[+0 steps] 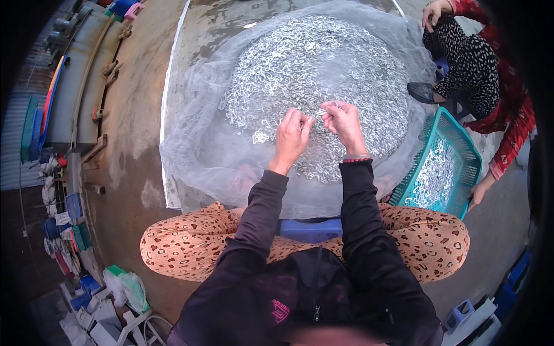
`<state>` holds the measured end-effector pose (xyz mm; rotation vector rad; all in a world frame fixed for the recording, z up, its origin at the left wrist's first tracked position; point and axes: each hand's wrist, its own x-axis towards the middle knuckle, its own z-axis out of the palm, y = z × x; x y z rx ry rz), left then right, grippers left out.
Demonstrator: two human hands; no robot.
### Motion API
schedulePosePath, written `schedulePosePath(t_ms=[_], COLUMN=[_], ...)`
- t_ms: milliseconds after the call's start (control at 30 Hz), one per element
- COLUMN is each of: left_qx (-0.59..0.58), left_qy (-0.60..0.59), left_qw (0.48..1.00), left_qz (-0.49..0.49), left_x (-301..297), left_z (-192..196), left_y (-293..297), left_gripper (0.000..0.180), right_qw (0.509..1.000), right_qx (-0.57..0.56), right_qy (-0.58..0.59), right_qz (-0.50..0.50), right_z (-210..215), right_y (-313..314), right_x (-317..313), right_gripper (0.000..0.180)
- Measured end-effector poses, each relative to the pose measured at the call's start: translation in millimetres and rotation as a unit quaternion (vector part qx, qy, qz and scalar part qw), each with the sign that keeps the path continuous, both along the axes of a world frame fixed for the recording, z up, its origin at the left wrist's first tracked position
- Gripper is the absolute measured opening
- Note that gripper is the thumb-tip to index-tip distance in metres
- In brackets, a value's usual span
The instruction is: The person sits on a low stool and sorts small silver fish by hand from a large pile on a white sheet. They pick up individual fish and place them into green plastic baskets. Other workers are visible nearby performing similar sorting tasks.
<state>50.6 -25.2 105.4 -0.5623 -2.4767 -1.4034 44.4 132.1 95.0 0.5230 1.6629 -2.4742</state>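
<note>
my left hand (293,135) and right hand (344,122) pinch one small silver fish (316,115) between closed fingertips, just above the heap of small silver fish (311,75) on pale netting (196,132); the fingers hide most of it, so i cannot tell which way its head points, though it seems to span hand to hand. the netting covers wet concrete ground (133,115). at right, a co-worker's hand (478,193) touches a teal basket (461,144) of fish.
</note>
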Motion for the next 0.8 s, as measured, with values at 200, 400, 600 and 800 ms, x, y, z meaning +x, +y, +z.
schedulePosePath(t_ms=[200,400,600,800], left_qx=[0.0,0.004,-0.076,-0.081], left_qy=[-0.007,0.03,0.061,0.043], left_qw=[1.0,0.999,0.995,0.994], left_qz=[-0.008,-0.03,-0.029,-0.064], left_x=[-4,-21,-9,-15], left_z=[-6,-9,4,7], left_y=[-2,-20,-5,-10], left_gripper=[0.017,0.017,0.014,0.013], right_qw=[0.997,0.996,0.997,0.999], right_qx=[0.059,-0.074,-0.076,-0.027], right_qy=[0.029,0.018,0.007,0.015], right_qz=[0.037,0.056,0.007,0.027], right_z=[7,0,-1,2], right_y=[5,0,9,13], right_x=[-4,-2,-2,-1], right_gripper=[0.017,0.016,0.018,0.018])
